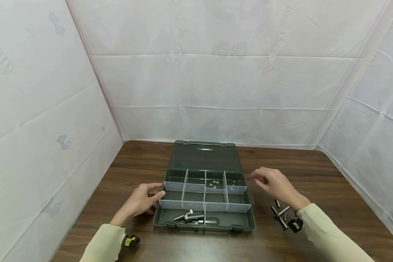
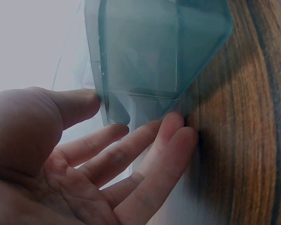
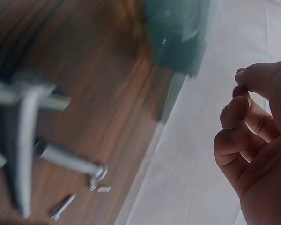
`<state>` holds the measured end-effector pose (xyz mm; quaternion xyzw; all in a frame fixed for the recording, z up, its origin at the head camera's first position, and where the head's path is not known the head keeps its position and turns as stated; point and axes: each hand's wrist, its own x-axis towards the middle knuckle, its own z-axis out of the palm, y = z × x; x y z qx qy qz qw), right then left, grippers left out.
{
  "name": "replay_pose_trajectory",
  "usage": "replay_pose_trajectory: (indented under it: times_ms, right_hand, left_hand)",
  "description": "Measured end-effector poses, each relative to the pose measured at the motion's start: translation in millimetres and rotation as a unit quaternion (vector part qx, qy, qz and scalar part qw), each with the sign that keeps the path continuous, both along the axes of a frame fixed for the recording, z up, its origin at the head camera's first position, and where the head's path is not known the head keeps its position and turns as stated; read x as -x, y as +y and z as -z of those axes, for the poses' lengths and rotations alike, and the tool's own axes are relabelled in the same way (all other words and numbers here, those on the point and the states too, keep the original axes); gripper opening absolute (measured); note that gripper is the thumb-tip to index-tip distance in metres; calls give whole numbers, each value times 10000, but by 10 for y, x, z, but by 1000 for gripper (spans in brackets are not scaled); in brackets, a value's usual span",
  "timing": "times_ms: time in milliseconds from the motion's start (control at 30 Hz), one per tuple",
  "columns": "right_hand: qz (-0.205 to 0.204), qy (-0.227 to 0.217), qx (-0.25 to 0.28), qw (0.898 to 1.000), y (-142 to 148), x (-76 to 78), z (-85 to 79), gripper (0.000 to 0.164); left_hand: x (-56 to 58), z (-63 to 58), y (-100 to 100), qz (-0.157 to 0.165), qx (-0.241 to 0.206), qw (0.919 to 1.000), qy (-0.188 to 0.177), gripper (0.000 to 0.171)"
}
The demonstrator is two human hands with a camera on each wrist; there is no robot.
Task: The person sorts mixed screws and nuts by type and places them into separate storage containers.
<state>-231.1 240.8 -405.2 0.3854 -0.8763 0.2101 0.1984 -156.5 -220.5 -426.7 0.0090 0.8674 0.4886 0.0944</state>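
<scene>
Wood-grain worktop [image 1: 144,160] is bearing the open case [image 1: 213,228], left fingers [image 2: 122,150] gripping its side (best kept steady), right fingers [image 3: 234,112] pinching together, any held item indiscernible.

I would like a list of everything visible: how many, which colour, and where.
Table: one, brown, under the box
Sheeting: uncounted, white, behind and both sides
Box: one, translucent grey-green, mid-table
Lid: one, dark grey, opened behind box
Dividers: several, whitish, inside box
Small nuts: about four, silvery, back row, third compartment from left
Tiny pieces: few, silvery, back row, rightmost compartment
Bolts: several, metallic, front-left compartment
Loose hardware: several, metallic, table near right wrist
Wrist devices: two, black, one per wrist
Sleeves: two, pale green, forearms
Left hand: one, bare, at box's left edge
Right hand: one, bare, right of box; grip unclear
</scene>
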Motion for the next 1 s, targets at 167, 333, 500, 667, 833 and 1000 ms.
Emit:
replay_pose_trajectory:
  times_ms: [167, 333, 500, 667, 833, 1000]
  right_hand:
    - [290, -16, -112, 9995, 159, 6, 55, 21]
    - [363, -44, -161, 9992, 269, -18, 63, 22]
    - [598, -305, -271, 9974, 384, -71, 75, 20]
    - [957, -609, -444, 9926, 513, -83, 99, 16]
    - [1236, -1096, -682, 9839, 659, -121, 146, 22]
    - [1479, -1693, -889, 9703, 816, -221, 196, 30]
  left_hand:
    - [0, 5, -20, -51, 34, 10000, -9, 48]
    - [-8, 15, -33, -79, 60, 10000, 12, 48]
    - [-22, 13, -39, -91, 38, 9999, 20, 49]
    - [-15, -2, -49, -104, 25, 9999, 24, 50]
    - [-13, -13, -46, -118, 40, 9999, 25, 49]
    - [-30, -2, -25, -118, 33, 9999, 0, 49]
